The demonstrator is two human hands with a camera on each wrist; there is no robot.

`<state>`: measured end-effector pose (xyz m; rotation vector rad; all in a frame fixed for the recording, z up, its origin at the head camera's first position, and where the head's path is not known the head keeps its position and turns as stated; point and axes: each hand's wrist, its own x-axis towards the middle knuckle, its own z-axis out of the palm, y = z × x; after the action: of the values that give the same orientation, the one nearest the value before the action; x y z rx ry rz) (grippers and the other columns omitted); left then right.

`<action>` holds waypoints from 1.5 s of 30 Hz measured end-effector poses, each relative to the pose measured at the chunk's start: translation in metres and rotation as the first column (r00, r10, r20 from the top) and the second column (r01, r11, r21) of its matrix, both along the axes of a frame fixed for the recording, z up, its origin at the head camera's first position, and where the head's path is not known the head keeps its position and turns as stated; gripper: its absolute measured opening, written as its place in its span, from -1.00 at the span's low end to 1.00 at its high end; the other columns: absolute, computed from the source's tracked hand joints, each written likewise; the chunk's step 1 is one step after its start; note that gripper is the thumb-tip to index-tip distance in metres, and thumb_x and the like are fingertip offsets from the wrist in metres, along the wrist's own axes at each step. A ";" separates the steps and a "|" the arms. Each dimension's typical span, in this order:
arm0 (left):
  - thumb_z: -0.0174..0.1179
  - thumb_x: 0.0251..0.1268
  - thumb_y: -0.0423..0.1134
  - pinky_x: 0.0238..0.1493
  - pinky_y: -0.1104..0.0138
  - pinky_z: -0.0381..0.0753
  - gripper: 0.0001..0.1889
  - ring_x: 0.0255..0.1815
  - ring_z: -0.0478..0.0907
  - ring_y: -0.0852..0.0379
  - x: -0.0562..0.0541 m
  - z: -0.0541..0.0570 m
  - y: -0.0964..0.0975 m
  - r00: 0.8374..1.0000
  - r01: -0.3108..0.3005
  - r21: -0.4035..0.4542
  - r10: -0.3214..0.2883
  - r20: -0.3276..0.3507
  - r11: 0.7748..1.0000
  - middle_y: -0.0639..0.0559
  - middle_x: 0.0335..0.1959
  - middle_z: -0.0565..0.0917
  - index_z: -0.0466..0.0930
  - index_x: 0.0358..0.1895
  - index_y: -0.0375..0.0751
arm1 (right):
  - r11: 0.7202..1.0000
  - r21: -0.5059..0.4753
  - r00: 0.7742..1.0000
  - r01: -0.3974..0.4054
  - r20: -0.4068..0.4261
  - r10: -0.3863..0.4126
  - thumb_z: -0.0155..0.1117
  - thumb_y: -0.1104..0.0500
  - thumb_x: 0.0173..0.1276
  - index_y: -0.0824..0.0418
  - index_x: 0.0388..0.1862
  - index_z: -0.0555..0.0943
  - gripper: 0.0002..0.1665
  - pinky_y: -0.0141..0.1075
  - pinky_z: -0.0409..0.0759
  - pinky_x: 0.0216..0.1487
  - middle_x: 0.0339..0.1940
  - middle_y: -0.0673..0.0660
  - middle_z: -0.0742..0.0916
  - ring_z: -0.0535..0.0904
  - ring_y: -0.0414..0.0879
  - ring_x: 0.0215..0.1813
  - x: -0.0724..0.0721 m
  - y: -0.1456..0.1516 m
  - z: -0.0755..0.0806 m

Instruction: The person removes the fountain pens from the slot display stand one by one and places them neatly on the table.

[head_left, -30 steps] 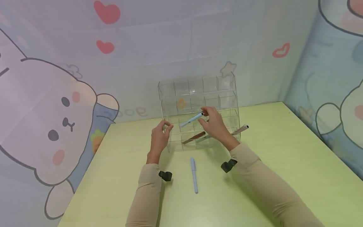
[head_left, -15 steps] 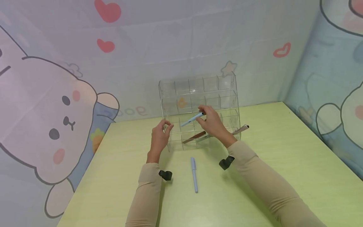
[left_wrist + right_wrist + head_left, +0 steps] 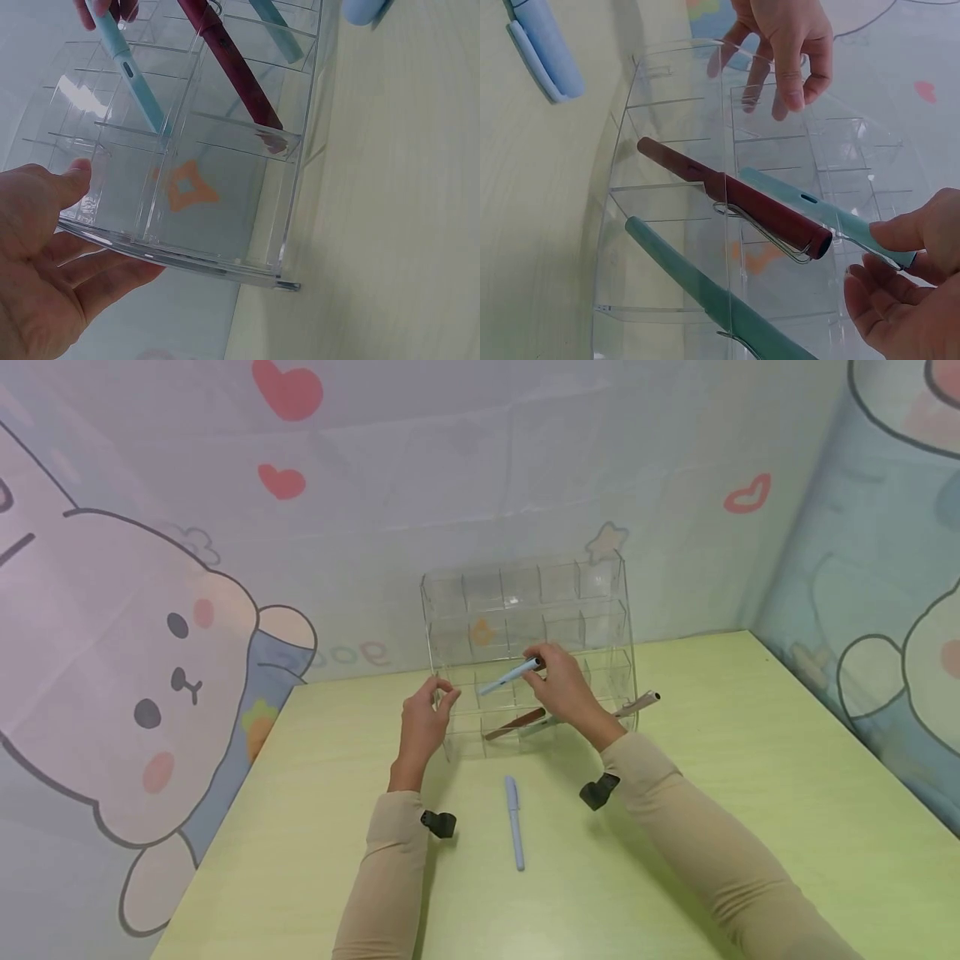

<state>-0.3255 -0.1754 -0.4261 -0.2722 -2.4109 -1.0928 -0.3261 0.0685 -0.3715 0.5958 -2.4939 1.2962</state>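
A clear tiered rack (image 3: 522, 603) stands at the back of the table. My left hand (image 3: 423, 724) grips its left side panel, thumb on one face and fingers behind, as the left wrist view shows. With thumb and fingers, my right hand (image 3: 564, 687) pinches the cap end of a light blue pen (image 3: 508, 677). That pen slants down leftward, its lower end at a compartment in the rack's second tier from the bottom. Below it, a dark red pen (image 3: 769, 208) and a green pen (image 3: 697, 274) lean in bottom-tier compartments.
A silvery-pink pen (image 3: 637, 703) leans out of the rack's bottom right. On the table (image 3: 300, 827) in front lies a pale blue capped pen (image 3: 514, 827). Behind the rack hangs a printed cloth backdrop (image 3: 517, 485).
My right wrist has shifted slightly left, while the light blue pen keeps nearly the same place and slant. The left hand holds still on the rack.
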 end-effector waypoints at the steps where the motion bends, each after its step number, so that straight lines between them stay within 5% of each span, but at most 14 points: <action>1: 0.23 0.46 -0.13 -0.52 0.23 0.23 -0.83 -0.54 0.21 0.10 0.000 0.000 0.000 1.000 0.000 -0.001 0.000 0.002 1.000 0.00 -0.60 0.45 0.61 -0.11 -0.16 | 1.000 -0.001 1.000 0.001 0.000 -0.001 0.24 0.33 0.46 0.45 0.18 0.52 -0.64 -0.03 0.56 0.03 0.04 0.35 0.60 0.56 0.19 0.08 0.000 0.000 0.000; 8: 0.21 0.47 -0.12 -0.51 0.22 0.24 -0.81 -0.53 0.23 0.07 0.001 0.000 0.000 1.000 0.008 0.001 -0.008 0.003 1.000 -0.15 -0.55 0.53 0.60 -0.10 -0.16 | 1.000 -0.029 0.999 0.002 -0.034 -0.003 0.24 0.37 0.45 0.46 0.13 0.54 -0.68 -0.04 0.58 -0.02 -0.02 0.35 0.65 0.60 0.17 0.01 -0.001 -0.001 -0.002; 19: 0.22 0.47 -0.14 -0.50 0.21 0.21 -0.84 -0.52 0.22 0.06 0.001 0.001 0.001 1.000 0.002 0.001 -0.002 0.004 1.000 -0.11 -0.61 0.43 0.60 -0.11 -0.16 | 0.994 -0.108 0.996 0.016 -0.088 -0.026 0.24 0.38 0.44 0.45 0.13 0.55 -0.69 -0.07 0.60 -0.11 -0.01 0.34 0.65 0.60 0.16 0.01 0.003 0.001 -0.001; 28: 0.22 0.47 -0.16 -0.51 0.21 0.21 -0.84 -0.52 0.20 0.07 0.000 0.000 0.001 1.000 0.002 0.003 -0.002 0.004 1.000 -0.15 -0.50 0.56 0.60 -0.11 -0.18 | 0.982 -0.188 0.992 0.013 -0.121 -0.037 0.22 0.39 0.45 0.46 0.16 0.53 -0.66 -0.07 0.62 -0.07 0.01 0.34 0.64 0.60 0.16 0.09 0.006 0.007 0.004; 35: 0.22 0.47 -0.13 -0.47 0.21 0.25 -0.83 -0.48 0.24 0.07 0.000 0.000 0.002 1.000 -0.002 0.007 0.002 0.020 1.000 -0.22 -0.17 0.72 0.60 -0.10 -0.15 | 0.964 -0.266 0.986 0.014 -0.159 -0.058 0.23 0.42 0.43 0.47 0.15 0.53 -0.66 -0.08 0.64 -0.03 0.00 0.36 0.63 0.64 0.19 0.07 0.007 0.009 0.006; 45: 0.24 0.46 -0.14 -0.46 0.19 0.27 -0.84 -0.44 0.31 0.01 -0.003 -0.002 0.001 1.000 -0.003 0.009 0.003 0.001 1.000 -0.17 -0.33 0.67 0.61 -0.12 -0.16 | 0.937 -0.348 0.964 -0.011 -0.252 -0.083 0.25 0.46 0.39 0.44 0.09 0.56 -0.70 -0.12 0.66 -0.08 0.00 0.31 0.67 0.68 0.12 0.02 0.011 0.012 0.006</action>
<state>-0.3287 -0.1746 -0.4277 -0.2643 -2.4061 -1.1023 -0.3149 0.0809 -0.3654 0.5877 -1.9916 1.4889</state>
